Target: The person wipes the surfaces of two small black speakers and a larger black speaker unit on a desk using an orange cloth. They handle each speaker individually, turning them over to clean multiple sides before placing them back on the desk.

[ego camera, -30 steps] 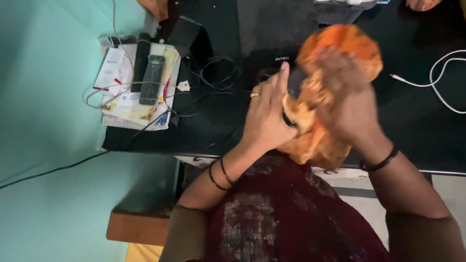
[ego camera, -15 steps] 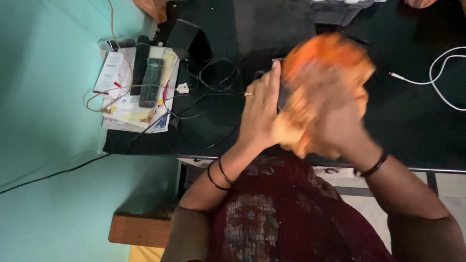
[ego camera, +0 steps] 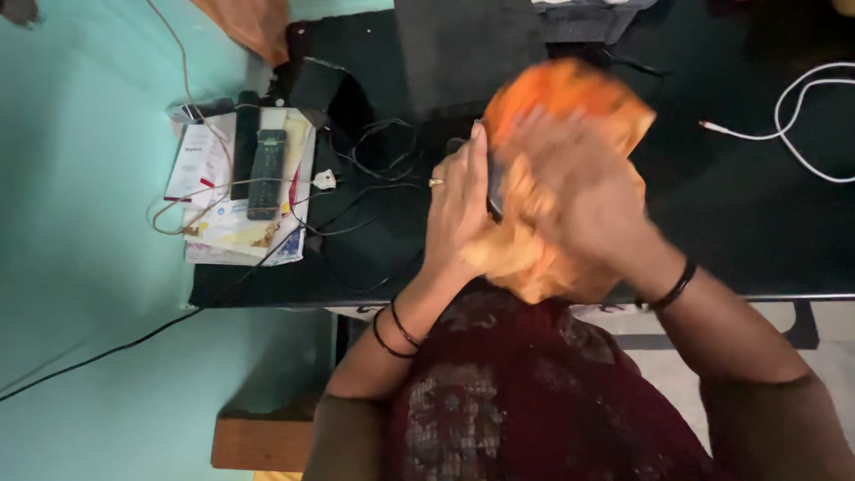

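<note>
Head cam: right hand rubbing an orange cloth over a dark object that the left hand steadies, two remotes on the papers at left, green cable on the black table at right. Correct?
Not quite: the cable on the black table is white, not green, as the head view shows. The rest holds: the right hand presses the orange cloth over the dark object, the left hand steadies it, and two remotes lie on the papers at left.
</note>
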